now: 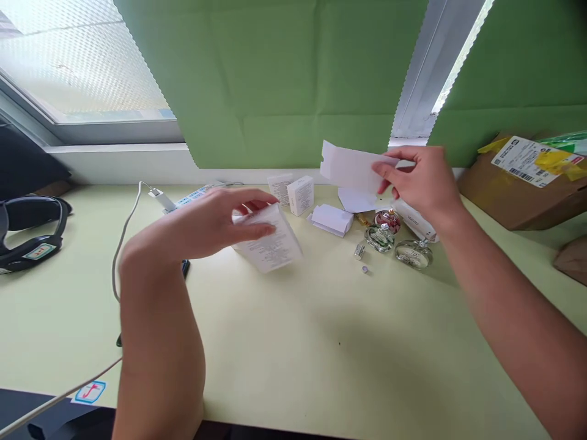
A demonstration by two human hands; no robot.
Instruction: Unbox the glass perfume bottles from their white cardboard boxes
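Observation:
My left hand (238, 223) grips a white printed box (270, 247) from above, tilted over the table. Between the thumb and fingers of my right hand (415, 177) is a white sheet of stiff paper (351, 168), raised near the window blind. Below it lie a folded white card piece (331, 220) and another white sheet (356, 200). Close to my right wrist are a pink glass bottle (387, 220), a green-tinted glass bottle (380, 238) and a round clear glass bottle (413, 254). A small silver piece (359, 251) and a tiny cap-like piece (365, 269) rest nearby.
Two small white printed boxes (301, 195) stand by the sill. At right sits a taped cardboard box (527, 183). On the left are a black headset (34, 232), a white charger (161, 198) with its cable, and a power strip (192, 195).

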